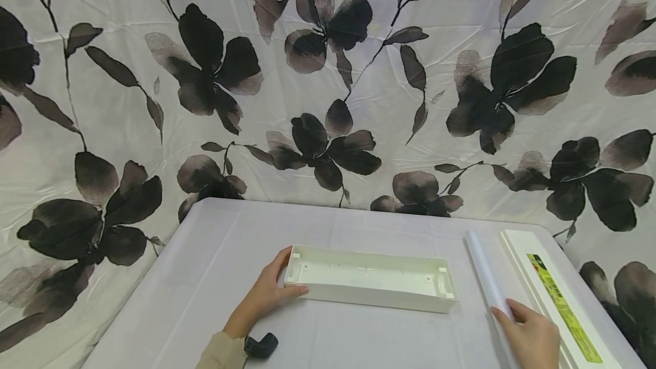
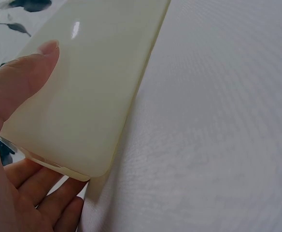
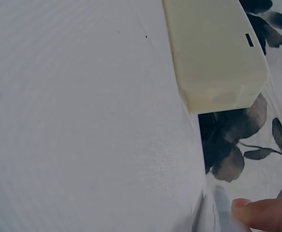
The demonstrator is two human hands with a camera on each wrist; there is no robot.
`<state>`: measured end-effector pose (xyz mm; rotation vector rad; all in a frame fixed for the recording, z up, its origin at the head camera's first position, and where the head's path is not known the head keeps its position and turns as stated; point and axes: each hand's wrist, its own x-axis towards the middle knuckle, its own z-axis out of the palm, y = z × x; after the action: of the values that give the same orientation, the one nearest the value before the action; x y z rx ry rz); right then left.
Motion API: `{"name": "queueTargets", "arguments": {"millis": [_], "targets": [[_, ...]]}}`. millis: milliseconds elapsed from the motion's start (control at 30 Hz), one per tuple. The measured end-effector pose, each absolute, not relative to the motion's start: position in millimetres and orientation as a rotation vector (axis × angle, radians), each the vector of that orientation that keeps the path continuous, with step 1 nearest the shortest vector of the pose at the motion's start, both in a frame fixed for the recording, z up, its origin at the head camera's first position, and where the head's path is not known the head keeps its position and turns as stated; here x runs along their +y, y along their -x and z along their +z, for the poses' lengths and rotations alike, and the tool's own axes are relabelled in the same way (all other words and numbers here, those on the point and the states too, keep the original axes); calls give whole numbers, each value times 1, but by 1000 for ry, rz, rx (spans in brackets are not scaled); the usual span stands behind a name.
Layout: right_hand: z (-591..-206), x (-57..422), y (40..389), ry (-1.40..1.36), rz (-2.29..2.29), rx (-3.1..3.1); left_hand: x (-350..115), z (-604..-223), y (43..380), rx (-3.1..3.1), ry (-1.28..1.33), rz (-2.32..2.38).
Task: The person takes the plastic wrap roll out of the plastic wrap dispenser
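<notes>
A long cream plastic box (image 1: 376,299), its top side uncovered, lies in the middle of the table. My left hand (image 1: 266,295) grips its left end, thumb on the near wall and fingers around the end; the left wrist view shows the thumb (image 2: 35,72) along the smooth wall. To the right, a pale translucent roll (image 1: 482,266), which looks like cling film, lies lengthwise. My right hand (image 1: 533,332) pinches the roll near its front end. In the right wrist view only a thumb (image 3: 269,212) and a blurred piece of the roll (image 3: 223,203) show.
Right of the roll lies a long white lid-like piece (image 1: 512,244) with a yellow-green label (image 1: 564,306). A black device (image 1: 262,346) sits at my left wrist. White cloth covers the table (image 1: 287,221); behind it hangs a floral curtain (image 1: 410,101).
</notes>
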<state>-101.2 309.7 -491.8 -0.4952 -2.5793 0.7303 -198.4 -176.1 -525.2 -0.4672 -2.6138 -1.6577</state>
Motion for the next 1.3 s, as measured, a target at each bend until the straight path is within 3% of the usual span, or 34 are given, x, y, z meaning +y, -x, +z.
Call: {"name": "queueTargets", "arguments": {"millis": [1300], "targets": [[-491,312,107,566,784,-2767,-176,-524,198,-2597,496,-1648]]}}
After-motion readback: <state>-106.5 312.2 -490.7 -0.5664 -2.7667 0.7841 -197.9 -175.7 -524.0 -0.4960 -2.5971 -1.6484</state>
